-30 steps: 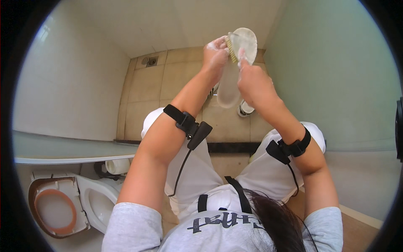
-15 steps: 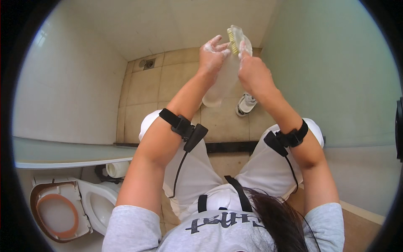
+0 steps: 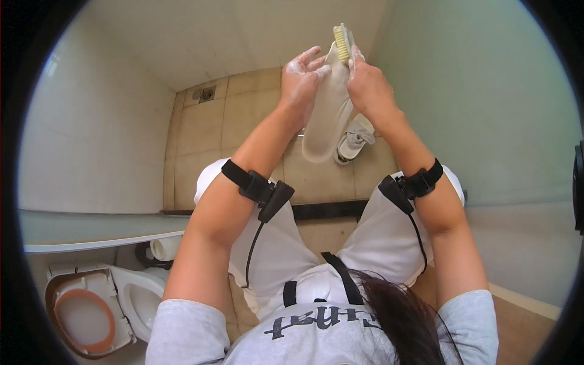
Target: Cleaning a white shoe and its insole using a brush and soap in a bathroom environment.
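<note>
My left hand, with white foam on its fingers, is closed on the edge of a pale shoe insole. The insole hangs lengthwise between my hands, its rounded end toward me. In my right hand is a scrub brush with pale yellow bristles. The bristles face left, at the far end of the insole. Whether they touch it I cannot tell. Below my right wrist a white shoe stands on the floor with a greyish piece on it.
Beige tiles cover the floor, with a drain at the far left. A dark sill crosses in front of my knees. On the near left is a toilet with its lid raised. A greenish panel rises on the right.
The brush has moved slightly farther away, and the insole now shows its broad face. My left hand has shifted a little to the left. More of the shoe is visible.
</note>
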`<state>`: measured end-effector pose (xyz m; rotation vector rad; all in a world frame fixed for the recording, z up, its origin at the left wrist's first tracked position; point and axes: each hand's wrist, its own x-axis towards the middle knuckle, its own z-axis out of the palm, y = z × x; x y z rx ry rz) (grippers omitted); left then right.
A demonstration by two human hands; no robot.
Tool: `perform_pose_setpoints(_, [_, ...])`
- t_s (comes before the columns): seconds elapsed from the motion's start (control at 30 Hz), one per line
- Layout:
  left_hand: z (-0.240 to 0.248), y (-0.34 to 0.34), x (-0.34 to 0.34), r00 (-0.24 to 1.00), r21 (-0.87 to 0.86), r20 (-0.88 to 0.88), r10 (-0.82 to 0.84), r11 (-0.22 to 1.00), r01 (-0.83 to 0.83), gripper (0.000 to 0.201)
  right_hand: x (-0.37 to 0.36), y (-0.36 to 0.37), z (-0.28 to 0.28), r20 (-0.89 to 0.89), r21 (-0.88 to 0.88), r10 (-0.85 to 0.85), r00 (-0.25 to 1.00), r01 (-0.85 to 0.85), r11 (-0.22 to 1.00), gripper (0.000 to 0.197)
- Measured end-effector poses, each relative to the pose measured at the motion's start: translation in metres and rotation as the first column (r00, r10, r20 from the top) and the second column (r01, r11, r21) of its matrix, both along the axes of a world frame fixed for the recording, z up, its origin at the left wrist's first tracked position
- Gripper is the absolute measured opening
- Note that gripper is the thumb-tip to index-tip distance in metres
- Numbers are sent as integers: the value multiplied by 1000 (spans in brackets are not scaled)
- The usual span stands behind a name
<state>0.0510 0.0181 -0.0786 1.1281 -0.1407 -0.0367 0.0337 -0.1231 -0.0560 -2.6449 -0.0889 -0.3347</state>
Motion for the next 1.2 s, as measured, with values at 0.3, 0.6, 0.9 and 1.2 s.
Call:
perform_pose_setpoints(0.3, [-15,5,16,971,75,-78,228,972,-222,58,-59,12,-11,-191,1,155,969,-158,987,54])
perform_pose_setpoints(0.6, [-7,7,11,999,38,-30,39,999,-38,46,-18,5,-7,-72,19,50,996,-49,999,54])
perform_pose_setpoints(0.9, [-11,12,14,985,60,-51,162,985,-159,41,-46,18,-1,-134,1,142,981,-143,990,53])
perform_pose_setpoints(1.2, [-3,2,2,997,6,-30,70,998,-70,43,-28,15,6,-45,-45,57,997,-59,997,54])
